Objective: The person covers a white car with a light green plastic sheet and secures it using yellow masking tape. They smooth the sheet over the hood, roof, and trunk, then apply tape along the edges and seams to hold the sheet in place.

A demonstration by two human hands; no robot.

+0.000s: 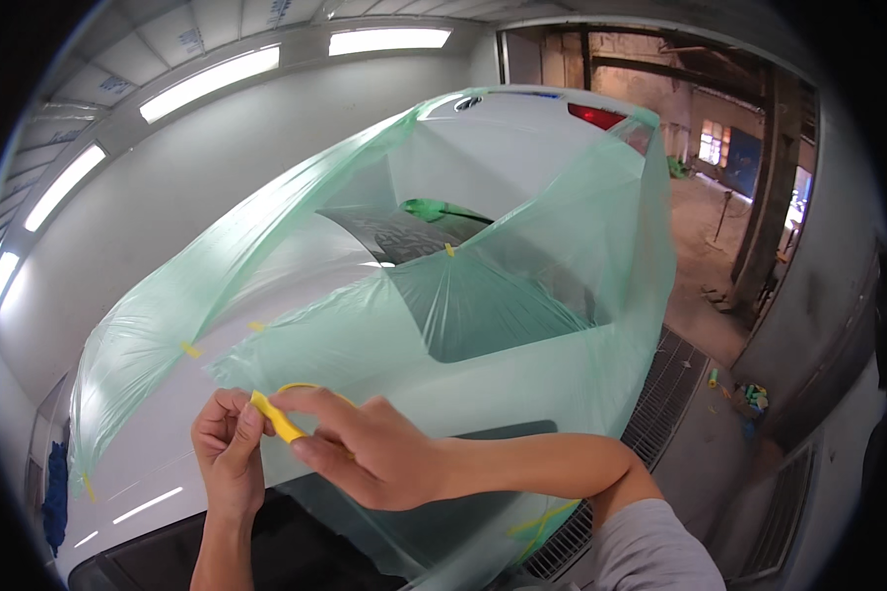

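Observation:
Over the car's side, my right hand is closed around a roll of yellow masking tape. My left hand pinches the strip of tape at the roll's left end between thumb and fingers. Just beyond both hands, translucent green masking film drapes over the white car. Small yellow tape pieces fix the film to the body and hold it by the rear window. Part of the roll is hidden behind my right fingers.
A red tail light shows at the car's far end. Floor grating runs along the right side, with crumpled scraps beside it. Light panels line the booth's left wall, and a wide doorway stands at the far right.

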